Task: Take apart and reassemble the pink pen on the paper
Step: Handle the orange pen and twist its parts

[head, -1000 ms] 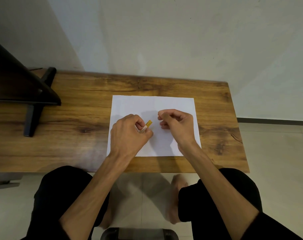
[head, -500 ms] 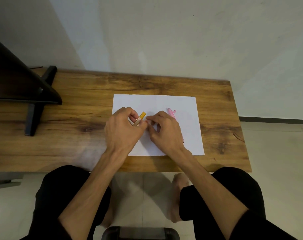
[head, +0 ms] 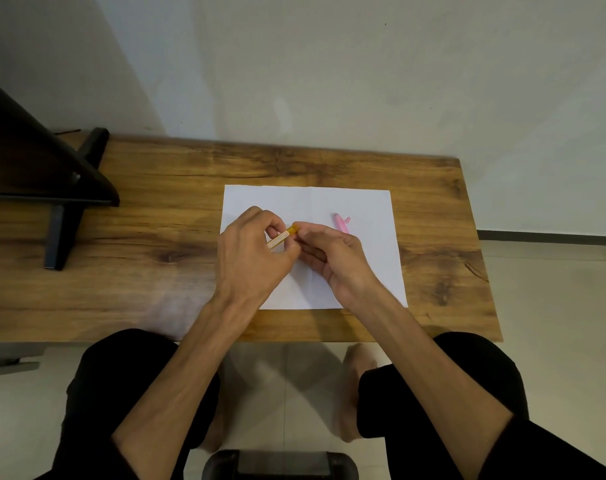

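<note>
Both hands meet over the white paper (head: 360,271), working on a small yellow-tipped pen piece (head: 282,237).

The left hand (head: 251,252) is curled closed around the pale piece, whose yellow end pokes out toward the right hand (head: 332,258); that hand's fingertips (head: 303,233) pinch the yellow end, the other fingers loosely bent. A pink pen part (head: 341,224) lies on the paper just beyond the right hand, toward the paper's far right corner. The paper rests on a wooden table (head: 156,237).

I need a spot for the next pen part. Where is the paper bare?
The paper is bare along its far edge and in its right strip, beyond the pink pen piece. Its middle is crowded by the left hand and right hand, meeting on a yellow-tipped part.
</note>
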